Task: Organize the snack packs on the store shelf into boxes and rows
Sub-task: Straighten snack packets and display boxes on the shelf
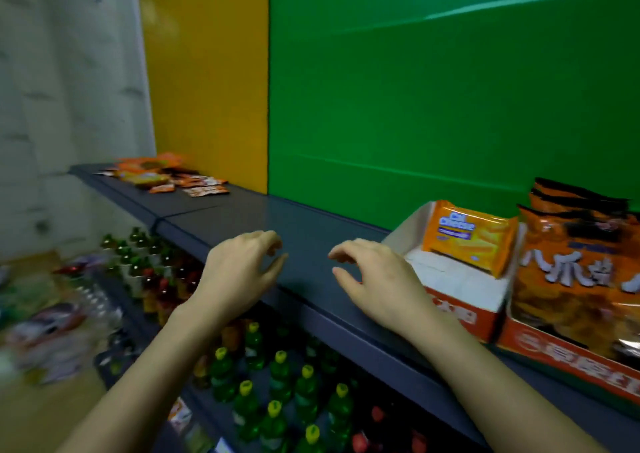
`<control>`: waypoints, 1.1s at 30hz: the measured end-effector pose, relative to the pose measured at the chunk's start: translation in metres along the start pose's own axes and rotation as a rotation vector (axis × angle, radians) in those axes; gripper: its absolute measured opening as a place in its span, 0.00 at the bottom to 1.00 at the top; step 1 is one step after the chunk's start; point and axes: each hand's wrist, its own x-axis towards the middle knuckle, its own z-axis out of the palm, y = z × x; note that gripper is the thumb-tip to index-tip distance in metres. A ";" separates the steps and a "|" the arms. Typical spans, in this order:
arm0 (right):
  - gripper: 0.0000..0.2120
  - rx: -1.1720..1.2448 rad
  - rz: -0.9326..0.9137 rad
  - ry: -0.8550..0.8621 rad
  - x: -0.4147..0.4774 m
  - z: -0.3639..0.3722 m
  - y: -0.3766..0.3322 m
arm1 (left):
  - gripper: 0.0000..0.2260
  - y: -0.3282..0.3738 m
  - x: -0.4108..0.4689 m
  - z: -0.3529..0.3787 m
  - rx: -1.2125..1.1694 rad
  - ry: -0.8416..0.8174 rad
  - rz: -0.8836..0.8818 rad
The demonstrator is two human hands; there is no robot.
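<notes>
From the head camera, both bare forearms reach forward and up from the bottom of the frame toward a dark grey metal shelf (304, 241) that runs diagonally from upper left to lower right. The left hand (239, 269) hovers palm down over the shelf's front edge, wrist slightly raised, fingers loosely curled and thumb pointing right; it holds nothing. The right hand (377, 279) mirrors it, palm down with fingers bent and spread, thumb pointing left toward the other hand, also empty. The stretch of shelf between the two hands is bare.

Just beside the right hand sits a white-lined cardboard box with an orange front (460, 290), and an orange cheese-cracker pack with a blue label (471, 238) stands tilted inside it against the back wall. To the right of that, touching it, is an orange cardboard tray (568, 359) holding upright orange snack bags with white lettering (578, 272).

Far off at the shelf's left end lies a loose pile of small orange snack packs (169, 177), flat and unsorted, well apart from both hands. Behind the shelf stand a yellow panel (207, 82) and a green panel (450, 89). Below, the lower shelves carry rows of green bottles with yellow caps (277, 393); the picture is blurred there.
</notes>
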 end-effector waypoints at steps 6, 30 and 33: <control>0.13 0.058 -0.031 -0.079 0.071 0.064 -0.079 | 0.13 -0.126 -0.018 -0.020 0.098 -0.135 -0.077; 0.14 0.135 0.000 -0.141 0.393 0.294 -0.239 | 0.13 -0.498 0.048 0.001 0.188 -0.231 -0.234; 0.13 0.118 0.005 -0.112 0.445 0.313 -0.236 | 0.13 -0.540 0.086 0.015 0.168 -0.262 -0.250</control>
